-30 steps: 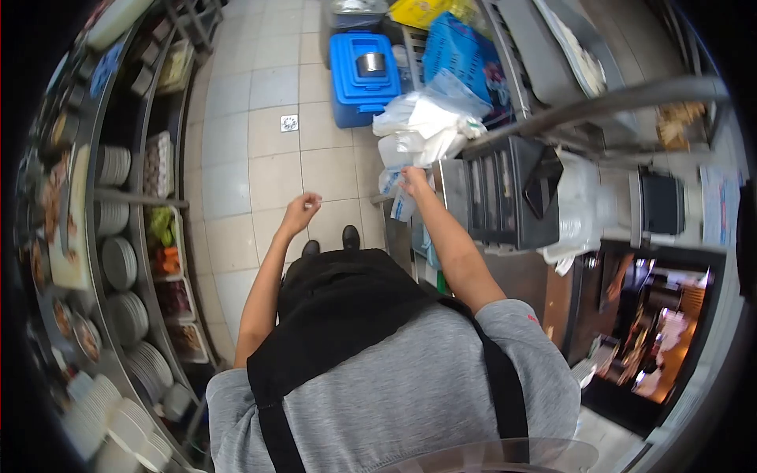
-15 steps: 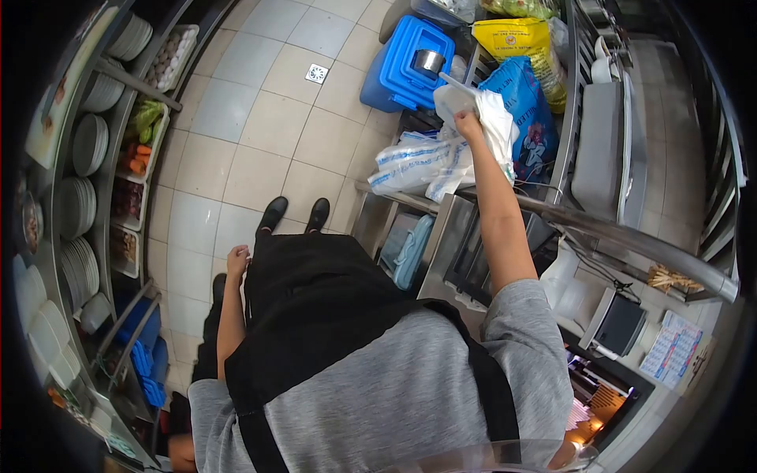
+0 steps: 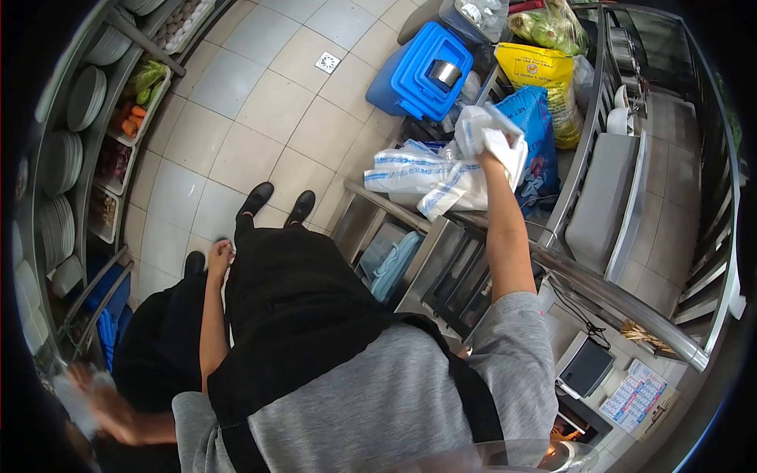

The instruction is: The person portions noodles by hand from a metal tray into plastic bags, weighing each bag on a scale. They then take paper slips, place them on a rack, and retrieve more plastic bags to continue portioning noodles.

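My right hand [image 3: 490,163] is closed on a white plastic bag [image 3: 514,151], which is bunched up and partly blurred. Just left of it lie more white plastic bags with blue print [image 3: 410,172], heaped on the shelf end. A blue printed sack [image 3: 536,126] stands right behind this hand. My left hand [image 3: 221,256] hangs low beside my black apron [image 3: 292,276], its fingers loosely curled in with nothing visible in them.
A blue lidded bin [image 3: 410,71] carries a metal cup [image 3: 444,74]. A yellow sack [image 3: 540,83] sits behind. On the left, a rack holds stacked plates [image 3: 61,162] and vegetable trays [image 3: 112,162]. Close at lower left is another person's hand [image 3: 114,410] with clear plastic.
My right hand has lifted the white plastic slightly right and turned it. Another person in black has come in at lower left. My view has shifted a little; my left hand still hangs low.
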`<state>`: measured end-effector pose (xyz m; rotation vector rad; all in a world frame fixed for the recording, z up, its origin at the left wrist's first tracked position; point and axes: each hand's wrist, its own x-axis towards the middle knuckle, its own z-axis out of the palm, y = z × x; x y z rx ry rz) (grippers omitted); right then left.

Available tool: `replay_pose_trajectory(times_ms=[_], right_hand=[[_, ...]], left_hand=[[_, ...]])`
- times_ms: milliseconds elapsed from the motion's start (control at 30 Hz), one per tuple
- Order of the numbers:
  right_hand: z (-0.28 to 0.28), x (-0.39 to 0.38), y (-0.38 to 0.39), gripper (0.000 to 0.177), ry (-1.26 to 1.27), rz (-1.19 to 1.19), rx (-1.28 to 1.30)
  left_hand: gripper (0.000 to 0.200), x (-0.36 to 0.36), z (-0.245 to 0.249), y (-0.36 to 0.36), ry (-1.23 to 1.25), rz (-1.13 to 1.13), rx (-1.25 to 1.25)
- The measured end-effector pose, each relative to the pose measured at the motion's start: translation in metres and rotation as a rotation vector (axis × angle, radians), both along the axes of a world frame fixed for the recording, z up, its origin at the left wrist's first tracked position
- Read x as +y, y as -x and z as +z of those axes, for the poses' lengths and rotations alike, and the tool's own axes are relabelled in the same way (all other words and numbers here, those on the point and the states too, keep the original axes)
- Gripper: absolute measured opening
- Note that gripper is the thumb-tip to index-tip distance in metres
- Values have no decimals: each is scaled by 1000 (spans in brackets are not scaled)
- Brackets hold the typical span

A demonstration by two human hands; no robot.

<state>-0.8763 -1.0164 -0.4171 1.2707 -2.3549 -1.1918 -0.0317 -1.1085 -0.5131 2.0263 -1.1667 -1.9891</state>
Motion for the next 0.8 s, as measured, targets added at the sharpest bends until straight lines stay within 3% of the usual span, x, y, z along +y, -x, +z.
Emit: replay_pose_trajectory(times_ms=[67,200,267,333,500,667,800], right_hand=[[21,-6,-11,54,25,-64,-91],[63,-22,-33,51,93,-199,-267],[53,-23,-45,49,23,179,-312],[43,-25,-55,49,-53,228,-359],[27,-24,-82,50,-238,-134,-411],[10,-30,-98,50,-283,-203,-458],[11,-33,-102,50,-313,-259,-480]], left_hand=[[27,-7,28,15,-59,48,-9],[27,0,22,21,-17,-20,-1],[26,1,28,30,22,-107,-6],[26,-1,38,41,61,-197,-12],[26,-6,52,54,139,-285,-18],[27,-9,87,66,116,-309,-67],[26,10,66,49,158,-319,-41]])
